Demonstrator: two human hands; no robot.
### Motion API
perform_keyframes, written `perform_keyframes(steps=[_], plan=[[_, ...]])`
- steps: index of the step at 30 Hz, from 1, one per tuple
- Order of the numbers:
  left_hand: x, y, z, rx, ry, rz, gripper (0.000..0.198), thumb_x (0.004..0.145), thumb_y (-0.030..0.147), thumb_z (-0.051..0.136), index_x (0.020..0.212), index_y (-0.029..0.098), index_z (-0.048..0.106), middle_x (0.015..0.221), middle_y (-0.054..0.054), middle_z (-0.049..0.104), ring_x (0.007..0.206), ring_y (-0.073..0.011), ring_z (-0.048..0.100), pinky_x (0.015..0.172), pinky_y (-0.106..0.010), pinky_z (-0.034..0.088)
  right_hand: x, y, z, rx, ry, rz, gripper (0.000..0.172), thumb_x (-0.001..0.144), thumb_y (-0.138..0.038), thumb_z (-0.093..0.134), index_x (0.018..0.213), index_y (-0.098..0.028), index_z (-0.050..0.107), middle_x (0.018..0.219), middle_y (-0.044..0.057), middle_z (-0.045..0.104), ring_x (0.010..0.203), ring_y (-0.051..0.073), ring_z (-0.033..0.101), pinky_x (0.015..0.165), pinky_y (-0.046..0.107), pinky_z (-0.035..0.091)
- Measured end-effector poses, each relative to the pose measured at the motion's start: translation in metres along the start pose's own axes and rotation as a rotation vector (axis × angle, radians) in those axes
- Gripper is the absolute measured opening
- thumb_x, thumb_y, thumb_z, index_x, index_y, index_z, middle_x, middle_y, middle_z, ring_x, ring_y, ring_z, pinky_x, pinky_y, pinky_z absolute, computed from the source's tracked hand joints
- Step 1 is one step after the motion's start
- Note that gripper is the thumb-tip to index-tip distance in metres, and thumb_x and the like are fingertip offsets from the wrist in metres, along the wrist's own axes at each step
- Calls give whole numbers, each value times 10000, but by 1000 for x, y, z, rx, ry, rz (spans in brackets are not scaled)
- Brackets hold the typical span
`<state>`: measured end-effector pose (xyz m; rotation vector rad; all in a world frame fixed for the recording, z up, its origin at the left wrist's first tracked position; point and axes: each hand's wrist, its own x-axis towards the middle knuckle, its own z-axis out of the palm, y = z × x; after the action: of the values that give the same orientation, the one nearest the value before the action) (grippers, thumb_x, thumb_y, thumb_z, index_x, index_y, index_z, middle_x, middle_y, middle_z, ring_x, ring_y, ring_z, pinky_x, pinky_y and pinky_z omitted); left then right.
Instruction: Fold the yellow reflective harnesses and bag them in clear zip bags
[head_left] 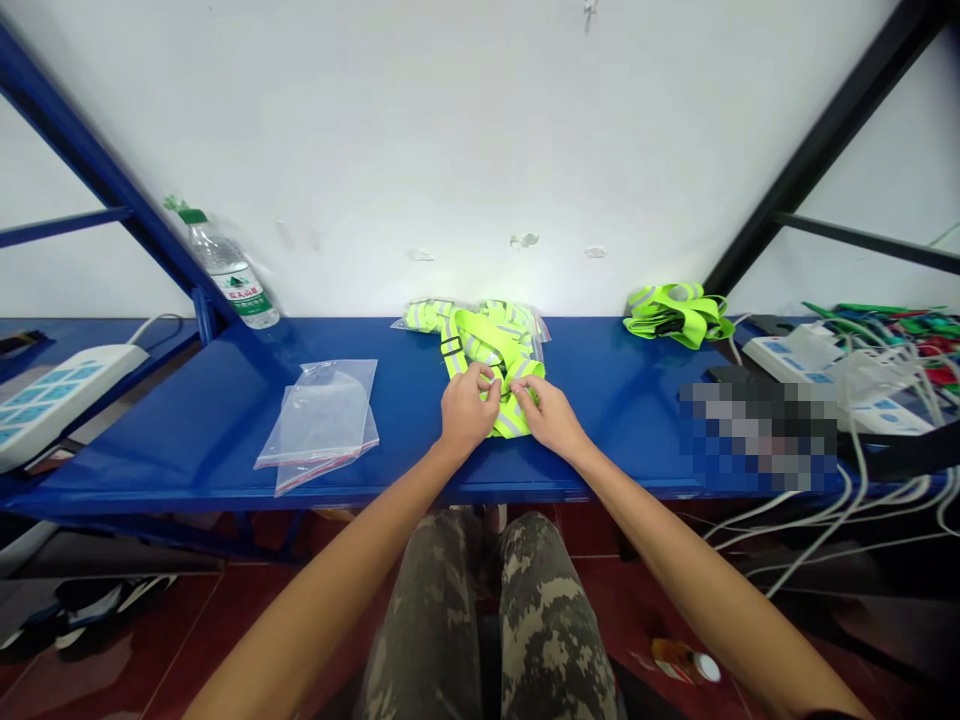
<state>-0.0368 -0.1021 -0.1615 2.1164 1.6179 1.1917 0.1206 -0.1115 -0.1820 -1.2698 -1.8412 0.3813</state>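
A neon-yellow reflective strap vest with grey bands lies on the blue shelf top, in front of me. My left hand pinches its near fold, fingers closed on the fabric. Close beside it, my right hand grips the same fold from the right. Behind the vest lies a bagged stack of similar vests against the wall.
A pile of clear zip bags lies to the left. A water bottle leans at the back left. Another folded yellow vest sits at the back right. Power strips and white cables crowd both ends.
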Motion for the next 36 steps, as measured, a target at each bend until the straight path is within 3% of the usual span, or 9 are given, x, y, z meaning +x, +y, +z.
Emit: perform_keyframes(steps=[6,9,11,14,19,22,28,36], plan=[[8,-3,-1,26,-76,-126,79,892,320,603,908,242,608,635,29,629,695,-209,652,648,-305,397,-11,-6,-5,-214,88,-180,381,1027,-356,421,884,-192,733,1005,126,647,963,264,554,889,426,487],[11,-4,-2,69,-74,-151,114,887,360,620,892,247,613,622,22,636,713,-232,663,636,-310,371,-19,-12,-14,-291,-35,-261,382,1027,-410,429,1103,-183,727,1029,130,660,982,272,551,912,440,475],[11,-3,-2,110,-76,-162,123,880,369,636,884,248,616,631,14,660,729,-244,675,632,-310,363,-22,-13,-20,-369,-132,-328,480,982,-520,496,1274,-176,661,1125,149,647,1037,297,547,944,472,464],[9,-1,-3,159,-49,-125,151,903,393,621,900,241,617,686,-3,704,755,-240,689,636,-305,372,-22,-11,-25,-432,-213,-386,608,922,-616,541,1335,-178,629,1189,166,613,1072,316,540,938,479,479],[-6,5,-8,141,63,45,295,1015,437,436,899,220,600,841,-40,732,822,-197,681,720,-299,440,-14,-7,-25,-465,-254,-405,582,941,-593,510,1318,-175,655,1124,161,630,1022,300,561,918,457,500],[-16,6,-12,166,28,148,305,1023,428,415,921,209,600,929,-70,725,912,-217,661,824,-329,466,-10,-6,-25,-479,-256,-406,537,964,-558,490,1326,-194,649,1105,153,644,1001,295,579,901,452,506],[-24,3,-16,160,-105,354,363,1053,386,321,1187,146,558,1163,-140,666,1091,-244,591,979,-374,445,-6,0,-25,-387,-219,-355,444,1005,-497,449,1204,-167,671,1161,144,682,1061,285,625,925,427,511],[-12,6,-10,376,13,204,456,1070,354,204,920,182,599,876,-110,691,872,-239,625,776,-360,399,0,-6,-18,-364,-143,-269,443,1050,-468,354,1125,-157,660,1074,121,729,1015,259,659,868,354,473]])
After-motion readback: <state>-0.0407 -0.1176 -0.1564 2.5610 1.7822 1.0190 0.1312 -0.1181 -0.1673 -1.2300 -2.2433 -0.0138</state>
